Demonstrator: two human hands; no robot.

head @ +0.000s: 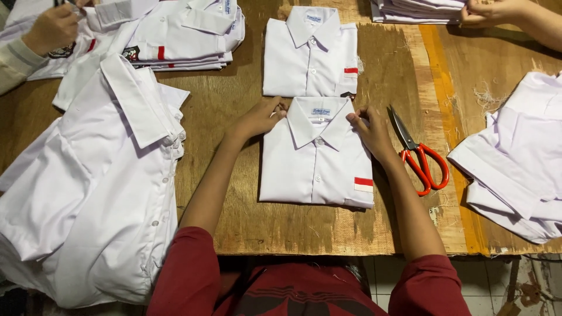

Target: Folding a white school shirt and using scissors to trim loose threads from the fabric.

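Note:
A folded white shirt (316,161) with a small red-and-white patch lies on the wooden table (234,105) in front of me. My left hand (260,117) rests at the shirt's upper left shoulder, fingers touching the collar edge. My right hand (369,129) presses on the upper right shoulder beside the collar. A second folded white shirt (310,52) lies just beyond it.
Red-handled scissors (418,155) lie right of my right hand. A heap of unfolded white shirts (93,181) fills the left side, another pile (515,169) the right. Another person's hand (50,26) works at the far left, a second person's hand (486,11) on a stack (415,10) at the far right.

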